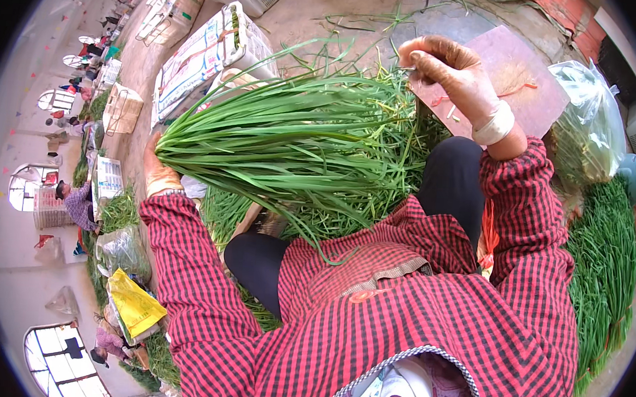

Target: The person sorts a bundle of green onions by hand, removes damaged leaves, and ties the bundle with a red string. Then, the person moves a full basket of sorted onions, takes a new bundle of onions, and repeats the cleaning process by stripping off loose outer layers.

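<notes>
A large bunch of green garlic chives (286, 130) lies sideways, its long leaves fanning out to the right. My left hand (159, 171) is closed around its gathered end at the left. My right hand (456, 75), in a thin, soiled pale glove, is raised above a pinkish board (543, 92). Its fingers are pinched together, with a small pale bit at the tips that I cannot make out. Small pale scraps and red ties lie on the board. Loose chives (403, 142) are heaped beneath the bunch, between my knees.
White plastic crates (251, 43) stand ahead to the left. On the right are a clear plastic bag (593, 118), a blue round container (633, 176) and a long row of chives (602, 270). At far left, other people work beside heaps of greens and a yellow bag (133, 304).
</notes>
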{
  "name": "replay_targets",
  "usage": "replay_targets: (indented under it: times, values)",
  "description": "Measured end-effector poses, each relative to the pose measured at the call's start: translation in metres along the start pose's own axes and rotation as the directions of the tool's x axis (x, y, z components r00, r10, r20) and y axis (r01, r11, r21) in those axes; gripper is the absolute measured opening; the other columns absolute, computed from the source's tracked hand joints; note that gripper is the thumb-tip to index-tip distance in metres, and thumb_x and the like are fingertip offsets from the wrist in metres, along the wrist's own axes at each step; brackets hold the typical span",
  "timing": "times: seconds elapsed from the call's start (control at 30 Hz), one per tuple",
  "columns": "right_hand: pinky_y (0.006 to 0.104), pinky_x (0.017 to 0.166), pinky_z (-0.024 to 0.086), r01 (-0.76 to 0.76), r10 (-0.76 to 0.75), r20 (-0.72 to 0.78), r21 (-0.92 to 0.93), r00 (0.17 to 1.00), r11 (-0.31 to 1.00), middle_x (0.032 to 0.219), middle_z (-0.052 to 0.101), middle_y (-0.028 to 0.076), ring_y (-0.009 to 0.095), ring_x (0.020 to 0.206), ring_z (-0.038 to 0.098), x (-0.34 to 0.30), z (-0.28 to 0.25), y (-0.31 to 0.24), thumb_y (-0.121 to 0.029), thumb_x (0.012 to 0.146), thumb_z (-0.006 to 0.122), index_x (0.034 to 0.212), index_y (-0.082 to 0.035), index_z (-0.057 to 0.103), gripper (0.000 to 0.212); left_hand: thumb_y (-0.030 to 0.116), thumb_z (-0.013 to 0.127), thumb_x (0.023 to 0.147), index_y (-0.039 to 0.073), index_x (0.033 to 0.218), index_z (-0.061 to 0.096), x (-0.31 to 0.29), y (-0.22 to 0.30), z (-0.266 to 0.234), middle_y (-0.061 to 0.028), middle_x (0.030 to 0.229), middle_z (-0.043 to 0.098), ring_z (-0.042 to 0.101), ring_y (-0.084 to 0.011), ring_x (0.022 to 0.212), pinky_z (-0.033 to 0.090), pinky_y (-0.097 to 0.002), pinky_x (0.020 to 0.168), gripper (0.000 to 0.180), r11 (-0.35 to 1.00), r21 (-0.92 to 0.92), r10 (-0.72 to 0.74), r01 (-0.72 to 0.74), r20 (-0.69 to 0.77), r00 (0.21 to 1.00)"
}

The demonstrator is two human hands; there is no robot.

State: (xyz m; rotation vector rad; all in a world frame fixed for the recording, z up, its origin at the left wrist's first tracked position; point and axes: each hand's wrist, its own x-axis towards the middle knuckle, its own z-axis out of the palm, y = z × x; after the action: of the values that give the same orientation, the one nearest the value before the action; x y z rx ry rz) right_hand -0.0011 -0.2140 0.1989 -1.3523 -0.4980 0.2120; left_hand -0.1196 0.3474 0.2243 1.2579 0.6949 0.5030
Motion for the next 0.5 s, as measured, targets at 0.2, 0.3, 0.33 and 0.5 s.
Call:
replay_targets:
  times: [0.2, 0.3, 0.33, 0.5]
  values:
    - [0.0265, 0.069, 0.055, -0.239, 0.221, 0.450, -0.017, 0.865, 0.971, 0.089, 0.072, 0.004, 0.010, 0.076, 0.064, -0.012, 0.050, -0.007, -0.024, 0.094, 0.069, 0.105, 0.000, 0.072, 0.026, 0.025, 0.063, 0.090, -0.002, 0.105, 0.066, -0.004, 0.018, -0.006, -0.0168, 0.098, 0.071, 0.070, -0.0310, 0.084, 0.059, -0.0445, 0.079, 0.031, 0.999, -0.052, 0.008, -0.007, 0.017, 1.000]
    - [0.0249, 0.063, 0.054, -0.218, 0.260, 0.489, -0.141, 0.833, 0.966, 0.089, 0.072, 0.004, 0.008, 0.070, 0.063, -0.018, 0.071, 0.016, -0.023, 0.090, 0.073, 0.106, -0.003, 0.072, 0.026, 0.021, 0.071, 0.086, -0.002, 0.104, 0.065, 0.000, 0.015, -0.005, -0.0140, 0.094, 0.070, 0.069, -0.0284, 0.080, 0.059, -0.0411, 0.076, 0.030, 0.992, -0.070, 0.106, -0.109, -0.036, 0.994]
    - [0.0270, 0.068, 0.054, -0.214, 0.243, 0.491, -0.114, 0.837, 0.970, 0.090, 0.073, 0.005, 0.010, 0.074, 0.064, -0.021, 0.077, 0.023, -0.027, 0.088, 0.075, 0.106, -0.004, 0.072, 0.030, 0.022, 0.072, 0.085, -0.001, 0.104, 0.065, 0.002, 0.015, -0.006, -0.0130, 0.094, 0.070, 0.069, -0.0277, 0.081, 0.058, -0.0405, 0.077, 0.031, 0.993, -0.062, 0.101, -0.102, -0.010, 0.995]
    - [0.0331, 0.082, 0.054, -0.019, 0.131, 0.371, -0.291, 0.919, 0.957, 0.099, 0.074, 0.011, 0.020, 0.089, 0.069, -0.028, 0.108, 0.036, -0.037, 0.083, 0.077, 0.112, -0.004, 0.069, 0.045, 0.024, 0.072, 0.085, 0.002, 0.100, 0.064, -0.036, 0.016, 0.038, -0.0111, 0.093, 0.069, 0.068, -0.0261, 0.082, 0.057, -0.0398, 0.079, 0.028, 0.992, -0.032, 0.126, -0.125, 0.006, 0.992]
